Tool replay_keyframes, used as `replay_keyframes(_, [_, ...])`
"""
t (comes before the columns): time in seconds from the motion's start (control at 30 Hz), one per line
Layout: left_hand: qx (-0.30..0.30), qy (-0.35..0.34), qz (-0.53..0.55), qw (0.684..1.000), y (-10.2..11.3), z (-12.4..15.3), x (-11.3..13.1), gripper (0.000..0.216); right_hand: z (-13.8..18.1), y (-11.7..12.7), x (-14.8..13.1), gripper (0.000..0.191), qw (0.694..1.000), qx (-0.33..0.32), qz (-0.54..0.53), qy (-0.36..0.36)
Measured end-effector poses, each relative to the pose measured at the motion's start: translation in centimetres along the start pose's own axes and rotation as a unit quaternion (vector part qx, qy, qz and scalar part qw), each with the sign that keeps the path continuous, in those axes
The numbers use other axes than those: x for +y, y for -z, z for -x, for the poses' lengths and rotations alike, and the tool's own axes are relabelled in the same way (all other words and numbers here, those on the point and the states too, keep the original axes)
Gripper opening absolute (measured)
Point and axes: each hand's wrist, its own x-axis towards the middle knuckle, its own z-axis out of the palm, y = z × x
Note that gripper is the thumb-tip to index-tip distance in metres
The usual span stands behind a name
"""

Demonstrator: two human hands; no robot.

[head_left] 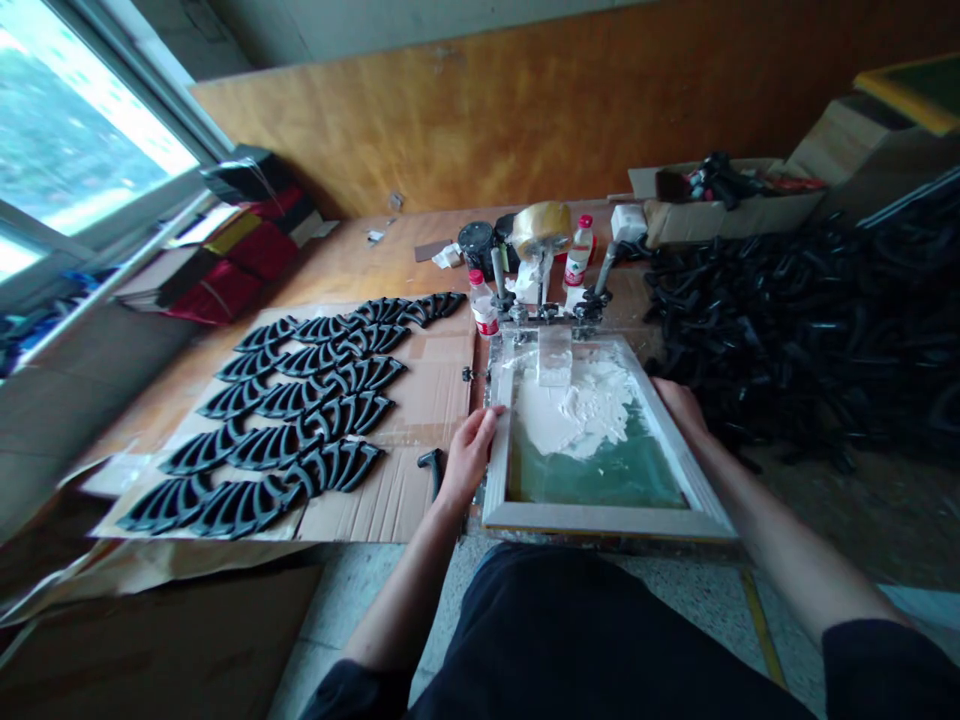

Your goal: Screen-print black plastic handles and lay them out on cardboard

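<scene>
In front of me a screen printing frame with pale wooden sides lies level over the bench edge, fixed at its back to a metal hinge clamp. White paste covers the upper part of its green mesh. A whitish block rests in the paste by the clamp. My left hand is closed on the frame's left side, thumb on top. On the right side my right hand grips the frame, its fingertips mostly hidden. One curved black plastic part lies left of my left hand.
Rows of black curved parts cover cardboard at left. Two red-capped bottles, a tape roll and a black jar stand behind the clamp. At right are piled black parts and an open carton.
</scene>
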Motion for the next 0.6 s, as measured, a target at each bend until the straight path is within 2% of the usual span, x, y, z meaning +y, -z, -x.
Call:
replay_keyframes(0.07, [-0.003, 0.024, -0.027, 0.999, -0.1, 0.1, -3.4, 0.06, -1.8, 0.8, 0.3, 0.024, 0.998, 0.034, -0.036, -0.048])
replay_keyframes(0.1, [0.001, 0.031, -0.047, 0.998, -0.3, -0.1, -4.8, 0.062, -2.8, 1.0, -0.6, 0.028, 0.996, 0.055, -0.05, -0.042])
replay_keyframes(0.17, [0.016, 0.036, -0.096, 0.995, -0.6, -0.7, -6.7, 0.061, -4.7, 1.2, -3.7, 0.048, 0.993, 0.074, -0.088, 0.005])
replay_keyframes(0.23, [0.022, 0.042, -0.143, 0.989, -0.8, -1.3, -7.7, 0.057, -6.0, 1.0, -7.5, 0.057, 0.993, 0.03, -0.099, 0.059])
replay_keyframes(0.33, [0.018, 0.057, -0.181, 0.982, -0.8, -1.7, -8.0, 0.053, -5.6, 0.3, -11.1, 0.027, 0.987, -0.103, -0.089, 0.082])
replay_keyframes(0.4, [0.018, 0.062, -0.186, 0.98, -0.8, -1.8, -8.0, 0.052, -3.8, -0.1, -11.6, 0.011, 0.977, -0.151, -0.092, 0.12])
replay_keyframes(0.53, [0.017, 0.064, -0.181, 0.981, -0.7, -1.6, -8.1, 0.052, 0.0, 0.3, -9.9, 0.028, 0.929, -0.16, -0.155, 0.294])
replay_keyframes(0.6, [0.019, 0.067, -0.177, 0.982, -0.7, -1.6, -8.1, 0.052, 0.4, 0.9, -9.1, 0.032, 0.903, -0.186, -0.183, 0.341])
